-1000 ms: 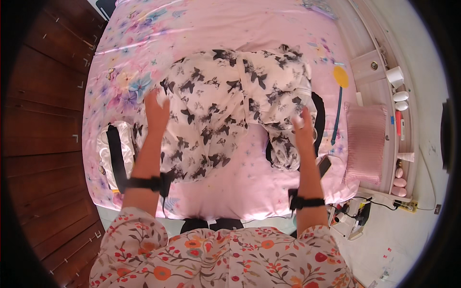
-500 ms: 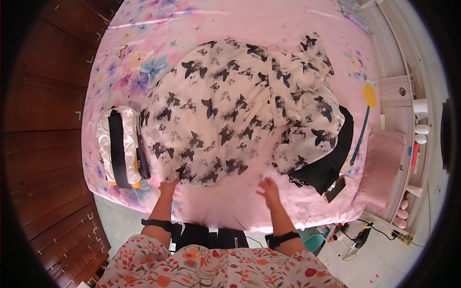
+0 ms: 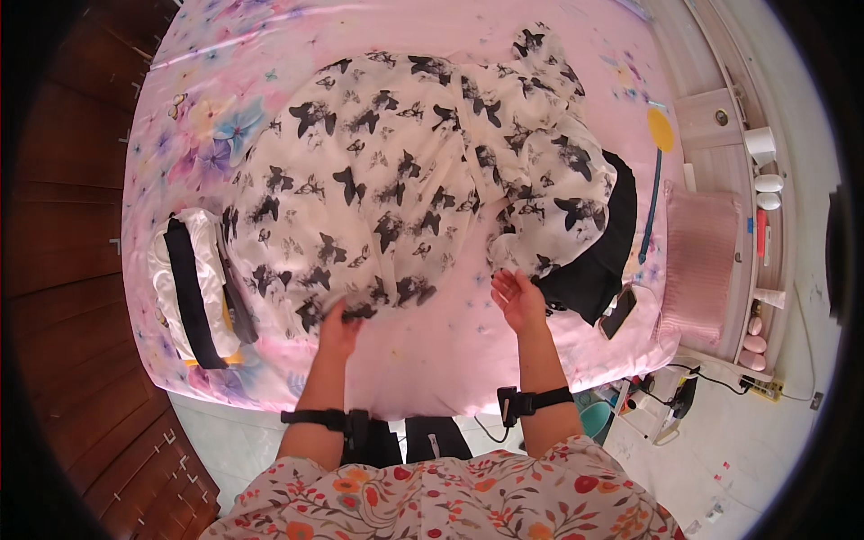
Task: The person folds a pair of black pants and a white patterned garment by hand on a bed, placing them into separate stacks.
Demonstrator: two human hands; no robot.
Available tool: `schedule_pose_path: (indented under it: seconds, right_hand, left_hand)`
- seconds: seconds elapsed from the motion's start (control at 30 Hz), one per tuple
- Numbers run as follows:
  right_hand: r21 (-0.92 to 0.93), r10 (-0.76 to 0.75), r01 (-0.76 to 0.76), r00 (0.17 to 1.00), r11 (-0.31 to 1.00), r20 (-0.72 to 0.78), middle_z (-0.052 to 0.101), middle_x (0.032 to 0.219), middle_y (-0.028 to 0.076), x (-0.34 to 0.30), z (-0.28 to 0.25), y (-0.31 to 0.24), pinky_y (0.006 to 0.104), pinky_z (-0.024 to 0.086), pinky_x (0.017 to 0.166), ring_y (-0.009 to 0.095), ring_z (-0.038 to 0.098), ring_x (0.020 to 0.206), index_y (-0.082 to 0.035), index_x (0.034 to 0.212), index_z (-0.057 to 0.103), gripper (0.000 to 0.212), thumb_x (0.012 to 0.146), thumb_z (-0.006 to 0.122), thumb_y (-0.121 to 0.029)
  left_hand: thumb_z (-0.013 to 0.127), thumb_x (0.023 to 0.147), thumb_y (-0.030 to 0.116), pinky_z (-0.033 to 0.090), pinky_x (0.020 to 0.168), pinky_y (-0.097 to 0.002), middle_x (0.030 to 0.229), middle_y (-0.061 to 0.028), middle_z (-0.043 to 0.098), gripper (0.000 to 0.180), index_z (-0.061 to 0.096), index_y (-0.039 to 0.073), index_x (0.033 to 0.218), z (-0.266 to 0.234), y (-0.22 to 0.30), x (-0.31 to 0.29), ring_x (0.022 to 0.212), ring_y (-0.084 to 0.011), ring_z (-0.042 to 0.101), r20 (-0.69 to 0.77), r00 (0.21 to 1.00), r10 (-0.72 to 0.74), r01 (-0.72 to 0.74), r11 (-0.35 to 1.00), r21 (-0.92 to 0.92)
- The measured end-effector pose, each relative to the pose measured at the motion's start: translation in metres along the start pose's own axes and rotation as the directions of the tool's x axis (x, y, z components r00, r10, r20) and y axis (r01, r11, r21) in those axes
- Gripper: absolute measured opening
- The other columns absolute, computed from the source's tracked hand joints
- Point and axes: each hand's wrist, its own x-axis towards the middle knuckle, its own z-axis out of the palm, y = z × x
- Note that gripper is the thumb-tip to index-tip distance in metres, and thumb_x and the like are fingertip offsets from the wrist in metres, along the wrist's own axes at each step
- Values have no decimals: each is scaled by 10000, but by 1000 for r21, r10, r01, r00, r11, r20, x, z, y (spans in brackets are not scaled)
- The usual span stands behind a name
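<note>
Butterfly-print garment (image 3: 387,180): spread over the middle of the bed, white with black butterflies, cut and underside hidden by loose folds
Left hand (image 3: 337,333): at the near hem, touching cloth; fingertips partly lost against the dark print, so cannot tell whether pinched on it or just resting
Right hand (image 3: 520,304): palm up, fingers loosely spread and holding nothing, just beside the near edge of the garment's right-hand part
Black cloth (image 3: 598,279): partly covered by the garment, shape impossible to make out
Folded stack (image 3: 193,288): left of the garment, white satiny cloth with a black band on top, lower layers showing only as grey and yellow edges
Black shapes (image 3: 436,441): below the bed's near edge, cut off by the floral shirt (image 3: 432,504), hard to identify
Bed sheet (image 3: 432,360): pink, with pastel flowers, far edge cut off
Right side of bed: phone (image 3: 617,313), yellow paddle with blue handle (image 3: 660,130), ribbed pink cushion (image 3: 702,261)
Room: brown cabinets (image 3: 63,225) at left, dim toward the rim; pale floor (image 3: 238,454); green basin (image 3: 594,418) partly hidden behind the bed
</note>
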Motion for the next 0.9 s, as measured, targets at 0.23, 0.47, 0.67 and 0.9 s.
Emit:
schedule_pose_path:
  seconds: [0.23, 0.47, 0.67, 0.9]
  right_hand:
    - [66, -787, 785, 617, 616, 6, 591, 796, 57, -76, -27, -84, 412, 517, 844, 209, 600, 828, -39, 822, 568, 154, 916, 533, -157]
    - [408, -656, 681, 720, 608, -225, 639, 978, 79, -165, -96, -151, 494, 440, 938, 269, 596, 993, -59, 939, 596, 189, 869, 459, -169]
    - [-307, -598, 537, 787, 786, -155, 607, 1117, 111, -163, -108, -119, 383, 483, 846, 234, 598, 1015, -53, 1152, 555, 474, 905, 516, -457]
    - [-978, -3, -17, 1000, 206, -18, 637, 1032, 125, -151, -128, -53, 321, 483, 791, 193, 605, 892, 37, 1159, 556, 572, 701, 745, -248]
  left_hand:
    - [580, 819, 170, 453, 929, -418, 1153, -113, 598, 340, 574, 36, 1132, 28, 115, -62, 1052, -272, 572, 12, 933, 360, -317, 837, -447]
    - [569, 838, 214, 446, 920, -439, 1156, -122, 586, 369, 556, 12, 1147, -58, 211, -154, 1066, -287, 554, -170, 729, 663, -663, 622, -417]
    - [597, 814, 218, 483, 876, -447, 1089, -87, 630, 333, 592, 101, 1126, -173, 152, -110, 1027, -294, 587, -412, 776, 478, -539, 841, -39]
    - [726, 730, 383, 381, 848, -585, 1172, -99, 410, 656, 436, 147, 1268, -139, -1, -94, 962, -292, 433, -486, 873, -47, 188, 951, 244]
